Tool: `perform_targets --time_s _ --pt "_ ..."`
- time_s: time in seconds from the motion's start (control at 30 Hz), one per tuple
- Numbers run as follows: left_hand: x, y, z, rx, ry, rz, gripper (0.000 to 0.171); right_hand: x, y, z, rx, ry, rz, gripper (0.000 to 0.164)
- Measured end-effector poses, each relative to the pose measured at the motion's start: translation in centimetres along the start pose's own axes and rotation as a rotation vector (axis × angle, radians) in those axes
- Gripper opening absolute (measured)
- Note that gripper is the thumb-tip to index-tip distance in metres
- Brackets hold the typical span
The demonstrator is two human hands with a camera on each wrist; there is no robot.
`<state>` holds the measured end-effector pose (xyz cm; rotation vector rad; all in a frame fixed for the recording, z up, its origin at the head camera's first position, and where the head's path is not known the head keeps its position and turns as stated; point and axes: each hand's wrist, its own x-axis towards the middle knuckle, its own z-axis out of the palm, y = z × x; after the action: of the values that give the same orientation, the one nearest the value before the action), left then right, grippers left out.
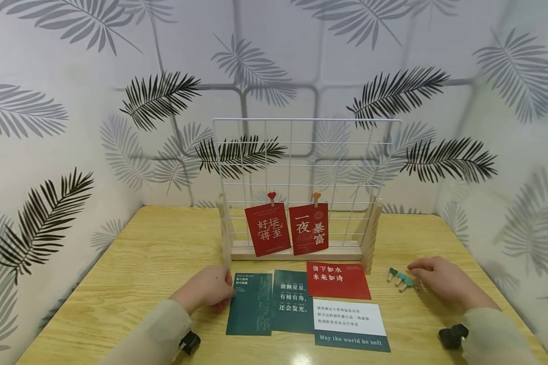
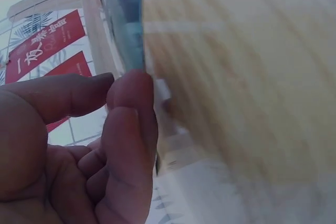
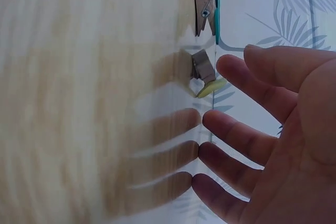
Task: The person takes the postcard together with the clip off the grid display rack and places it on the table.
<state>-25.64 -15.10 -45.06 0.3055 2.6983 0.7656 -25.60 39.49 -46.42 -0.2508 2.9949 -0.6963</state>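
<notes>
At the left edge of a dark green card [image 1: 249, 309], my left hand [image 1: 211, 289] has its thumb and index fingertip nearly together; they pinch the card's edge. The left wrist view shows that card [image 2: 125, 19] edge-on beyond the fingers, and the other fingers curled. My right hand [image 1: 438, 281] hovers low over the table with its fingers spread, holding nothing. Beside its fingertips lie small wooden clips with heart tops, a dark green-topped clip [image 1: 391, 274] and a teal-topped clip [image 1: 405, 281]. A yellow-topped clip [image 3: 203, 72] shows near the index fingertip in the right wrist view.
A white wire grid [image 1: 301, 163] stands in a wooden base [image 1: 297, 254]. Two red cards hang from it, a left card [image 1: 268, 230] and a right card [image 1: 308, 228]. On the table lie another green card [image 1: 292, 314], a red card [image 1: 338, 286] and a white-and-green card [image 1: 350, 319].
</notes>
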Motion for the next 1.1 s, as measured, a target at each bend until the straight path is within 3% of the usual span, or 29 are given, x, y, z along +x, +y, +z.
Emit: perform_targets --time_s 0.2,0.33,0.7,1.1 --pt "0.3 0.8 -0.2 -0.049 0.054 0.007 0.014 0.1 -1.3 -0.2 0.01 0.054 0.006 0.034" --pt "0.5 1.3 -0.4 -0.092 0.098 0.055 0.019 0.2 -2.4 -0.5 0.009 0.083 -0.004 0.036" --pt "1.4 3.1 -0.2 -0.163 0.29 0.13 0.026 0.2 -7.7 -1.6 0.075 0.165 -0.076 0.036" --pt "2.1 5.3 0.3 -0.256 0.331 0.199 0.036 1.3 -12.2 -1.8 0.105 0.226 -0.154 0.033"
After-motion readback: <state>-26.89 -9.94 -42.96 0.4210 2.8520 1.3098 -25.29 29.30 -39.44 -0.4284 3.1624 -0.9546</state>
